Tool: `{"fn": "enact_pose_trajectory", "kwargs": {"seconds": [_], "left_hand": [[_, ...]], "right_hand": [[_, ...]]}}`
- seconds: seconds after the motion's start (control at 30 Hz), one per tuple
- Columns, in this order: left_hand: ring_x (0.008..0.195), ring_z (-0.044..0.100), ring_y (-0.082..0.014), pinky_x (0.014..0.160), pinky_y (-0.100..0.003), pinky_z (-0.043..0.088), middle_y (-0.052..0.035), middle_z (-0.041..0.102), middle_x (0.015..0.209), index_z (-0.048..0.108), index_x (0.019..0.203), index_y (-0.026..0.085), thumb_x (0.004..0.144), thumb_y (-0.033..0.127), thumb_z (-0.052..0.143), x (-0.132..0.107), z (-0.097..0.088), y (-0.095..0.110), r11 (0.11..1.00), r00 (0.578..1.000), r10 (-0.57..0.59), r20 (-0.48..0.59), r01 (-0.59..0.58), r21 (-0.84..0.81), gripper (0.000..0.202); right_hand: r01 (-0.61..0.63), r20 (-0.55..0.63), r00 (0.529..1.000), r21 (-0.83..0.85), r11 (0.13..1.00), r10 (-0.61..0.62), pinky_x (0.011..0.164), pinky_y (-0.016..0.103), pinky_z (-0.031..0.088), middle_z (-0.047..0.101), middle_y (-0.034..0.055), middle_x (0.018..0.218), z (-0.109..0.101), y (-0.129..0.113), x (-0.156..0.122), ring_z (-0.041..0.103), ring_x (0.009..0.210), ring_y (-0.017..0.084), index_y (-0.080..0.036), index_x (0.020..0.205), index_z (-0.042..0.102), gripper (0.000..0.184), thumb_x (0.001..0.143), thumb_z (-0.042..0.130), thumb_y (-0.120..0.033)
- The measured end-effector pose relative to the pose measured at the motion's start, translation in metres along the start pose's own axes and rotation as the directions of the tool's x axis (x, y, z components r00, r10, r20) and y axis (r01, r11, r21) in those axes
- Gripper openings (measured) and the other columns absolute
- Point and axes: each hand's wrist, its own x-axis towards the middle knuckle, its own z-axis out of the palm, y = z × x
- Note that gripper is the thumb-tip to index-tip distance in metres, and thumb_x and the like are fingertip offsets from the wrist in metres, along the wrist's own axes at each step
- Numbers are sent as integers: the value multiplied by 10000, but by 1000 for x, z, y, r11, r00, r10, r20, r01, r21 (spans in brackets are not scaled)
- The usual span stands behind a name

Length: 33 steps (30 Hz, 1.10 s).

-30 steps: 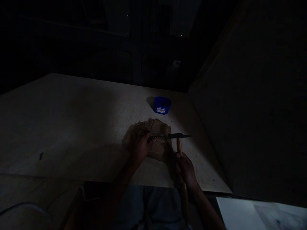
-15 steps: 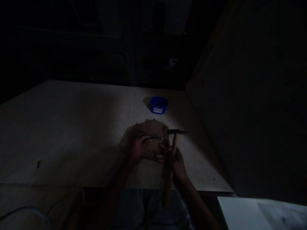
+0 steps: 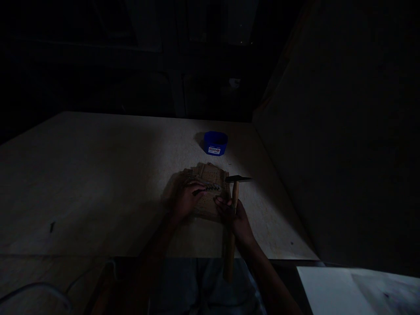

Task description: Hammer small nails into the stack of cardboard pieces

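Note:
A stack of worn cardboard [image 3: 211, 174] lies on the table in front of me. On top of it rests a dark, chain-like toothed strip [image 3: 213, 187]. Its near end is pinched between the thumb and fingers of my left hand [image 3: 186, 202]. My right hand [image 3: 240, 222] is closed round the wooden handle of a hammer [image 3: 235, 192], at the right edge of the cardboard. The hammer stands nearly in line with my view, its metal head away from me. Poor light hides whether the right fingertips hold anything small as well.
Beyond the cardboard stands a blue plastic bin [image 3: 215, 148] with a white label. A small dark piece [image 3: 52, 226] lies at the left of the pale table [image 3: 124, 175]. A tall dark panel [image 3: 334, 153] borders the right side. A cable [image 3: 39, 285] runs at lower left.
My right hand and the hammer have shifted slightly left, and its fingertips have drawn together over the cardboard. My left hand keeps its pinch on the strip. The whole view has moved a little.

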Motion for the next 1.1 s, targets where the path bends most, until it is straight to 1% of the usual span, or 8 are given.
{"fn": "enact_pose_trajectory", "kwargs": {"seconds": [0.07,0.23,0.37,0.53,0.8,0.9,1.0,1.1], "left_hand": [[998,672,-219,968,-420,522,-54,745,985,760,874,223,819,195,732,2,-1,2,1000,1000,6,16,-5,-6,69],[1050,650,-232,972,-430,508,-53,736,1063,753,1032,244,804,200,757,7,-2,3,999,997,50,57,-51,16,233],[1053,638,-235,966,-438,499,-53,733,1067,768,1015,262,830,193,729,7,1,0,995,994,96,52,-97,21,201],[1047,635,-238,955,-442,498,-50,747,1054,776,979,257,822,188,738,5,3,-1,995,995,97,30,-98,34,175],[1002,656,-220,951,-427,487,-44,756,1016,754,980,246,865,245,696,8,4,3,992,993,113,16,-114,56,129],[998,658,-214,961,-428,481,-40,758,1006,753,937,241,870,219,671,8,4,4,989,991,133,10,-134,60,108],[1012,647,-225,956,-436,484,-44,755,1003,748,905,232,853,199,670,7,4,6,990,993,121,-10,-120,71,99],[1017,646,-226,965,-442,487,-43,753,1003,743,903,233,841,179,666,7,3,7,993,994,106,7,-106,59,112]], "right_hand": [[0,0,1000,5,1000,0,1006,382,534,763,61,1097,-1,1,0,721,1072,218,-242,877,503,384,743,827,-401],[10,0,1000,47,999,-10,969,392,556,771,66,1075,-1,3,2,738,1024,231,-244,861,505,452,691,856,-471],[9,-7,1000,82,997,-9,949,391,568,777,66,1048,-2,5,5,743,1010,233,-242,848,503,443,682,864,-438],[18,9,1000,105,994,-19,927,378,577,780,61,1036,-4,9,7,744,1008,227,-242,846,498,425,690,866,-385],[14,33,999,100,995,-18,934,398,570,779,65,1059,-6,7,7,744,1011,235,-243,860,500,440,694,875,-401],[17,44,999,87,996,-21,936,402,568,776,68,1072,-8,8,6,739,1029,239,-243,868,503,427,711,865,-406],[32,51,998,69,997,-36,937,392,568,771,72,1089,-9,10,7,734,1044,234,-242,876,507,396,742,843,-405],[47,52,997,63,997,-50,929,377,574,768,71,1100,-10,13,7,735,1040,227,-242,879,511,379,755,830,-407]]}}
